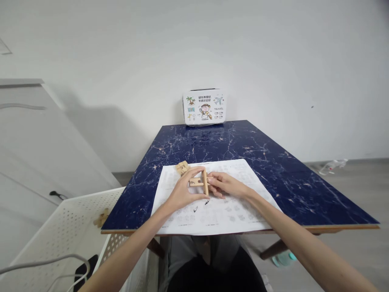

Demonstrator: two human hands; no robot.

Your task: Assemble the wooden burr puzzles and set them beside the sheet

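Note:
A small wooden frame (205, 184) with a crosspiece through it is held up over the white printed sheet (243, 217). My left hand (182, 190) grips it, thumb at the lower end and fingers at the upper end. From the right, my right hand (226, 184) pinches the crosspiece where it comes through the frame; its fingertips are partly hidden. Behind my left fingers sits a wooden block puzzle (182, 166) on the sheet. Two small dark pieces (195, 209) lie on the paper below the frame; I cannot make out what they are.
The sheet lies on a blue marbled table (206, 146). A white cartoon-printed case (205, 107) stands at its far edge by the wall. To the left is a white perforated basket (73, 215) holding another wooden piece (101, 217) and a cable. A bottle (284, 258) lies on the floor.

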